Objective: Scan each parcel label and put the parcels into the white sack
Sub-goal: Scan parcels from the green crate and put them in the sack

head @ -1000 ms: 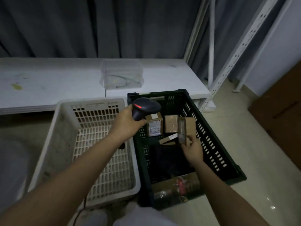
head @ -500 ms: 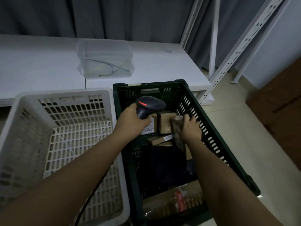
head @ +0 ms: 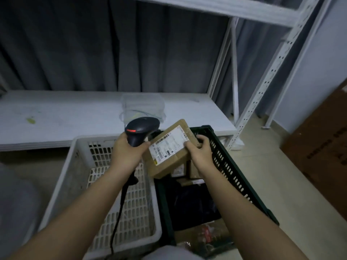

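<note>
Here, you have the scan step in hand. Your right hand (head: 200, 153) grips the brown parcel (head: 169, 151) at its far right edge, thumb curled over the top beside the white label (head: 170, 145), fingers wrapped behind. The parcel is raised above the left wall of the green crate (head: 231, 171), label face up and tilted toward you. Your left hand (head: 127, 153) is wrapped round the handle of the scanner (head: 141, 128), whose head sits just beside the parcel's upper left corner.

- Keep your thumb off the barcode strip at the label's upper left edge.
- Draw the scanner back a little; its window is probably too near and too oblique to read.
- Hold the parcel level and steady while triggering; dim light makes glare less likely than blur.
- Keep the cable (head: 120, 203) clear of the white basket (head: 62, 177) slots.

The white sack cannot be identified in view; find it before releasing the parcel.
</note>
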`<state>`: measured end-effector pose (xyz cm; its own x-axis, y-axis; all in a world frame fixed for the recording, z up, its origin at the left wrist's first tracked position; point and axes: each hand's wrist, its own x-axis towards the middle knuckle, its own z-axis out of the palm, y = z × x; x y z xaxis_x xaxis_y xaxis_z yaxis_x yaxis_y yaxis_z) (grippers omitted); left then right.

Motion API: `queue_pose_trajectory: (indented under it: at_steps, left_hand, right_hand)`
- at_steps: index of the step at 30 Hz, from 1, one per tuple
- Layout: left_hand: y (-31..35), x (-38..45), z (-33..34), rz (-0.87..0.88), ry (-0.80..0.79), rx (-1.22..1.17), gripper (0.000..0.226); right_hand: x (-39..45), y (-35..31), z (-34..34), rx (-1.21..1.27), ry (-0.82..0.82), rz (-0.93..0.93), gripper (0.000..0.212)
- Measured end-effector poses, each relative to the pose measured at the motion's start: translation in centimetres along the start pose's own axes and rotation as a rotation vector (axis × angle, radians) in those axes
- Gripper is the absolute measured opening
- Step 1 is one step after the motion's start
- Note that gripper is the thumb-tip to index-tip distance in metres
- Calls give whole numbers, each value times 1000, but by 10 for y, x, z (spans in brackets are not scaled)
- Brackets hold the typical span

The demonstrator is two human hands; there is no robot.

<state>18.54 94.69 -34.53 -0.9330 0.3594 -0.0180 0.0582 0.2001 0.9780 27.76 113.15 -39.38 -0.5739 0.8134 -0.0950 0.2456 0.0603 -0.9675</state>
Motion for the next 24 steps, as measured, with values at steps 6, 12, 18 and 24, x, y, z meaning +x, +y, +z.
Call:
queue_pose_trajectory:
  at_steps: [6, 12, 18, 24]
  left_hand:
    - [7, -38, -66, 25, 222, -89, 42]
    - [-12, -48, -99, -73, 351, -122, 50]
    - [-19, -41, -113, -142, 378, -204, 52]
    - [-19, -30, -116, -101, 431, -279, 47]
  right_hand:
    - [-60, -55, 41, 179, -161, 72, 61]
    - [-102, -55, 74, 404, -192, 180, 73]
    - [-106, -55, 82, 275, -335, 13, 98]
    - [-106, -54, 76, 221, -470, 48, 68]
